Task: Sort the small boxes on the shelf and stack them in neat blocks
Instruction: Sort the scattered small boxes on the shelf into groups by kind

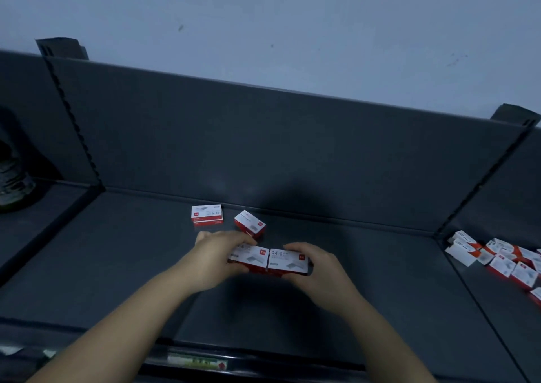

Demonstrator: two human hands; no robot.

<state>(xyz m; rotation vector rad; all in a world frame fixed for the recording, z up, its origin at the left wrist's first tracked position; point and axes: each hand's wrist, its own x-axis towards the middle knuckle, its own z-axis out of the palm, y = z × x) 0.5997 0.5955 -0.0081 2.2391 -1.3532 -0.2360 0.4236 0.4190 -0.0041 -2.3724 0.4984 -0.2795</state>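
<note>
My left hand (218, 255) curls round the left box (251, 258), fingers over its far edge and thumb at the near edge. My right hand (316, 268) clasps the right box (288, 261) at its outer end. The two boxes lie flat, end to end and touching, between my hands near the middle of the shelf (117, 265). Just beyond my left fingers a tilted box (249, 224) sits askew, with a square-set box (207, 214) beside it near the back panel. A loose pile of boxes (503, 261) lies well apart on the right.
</note>
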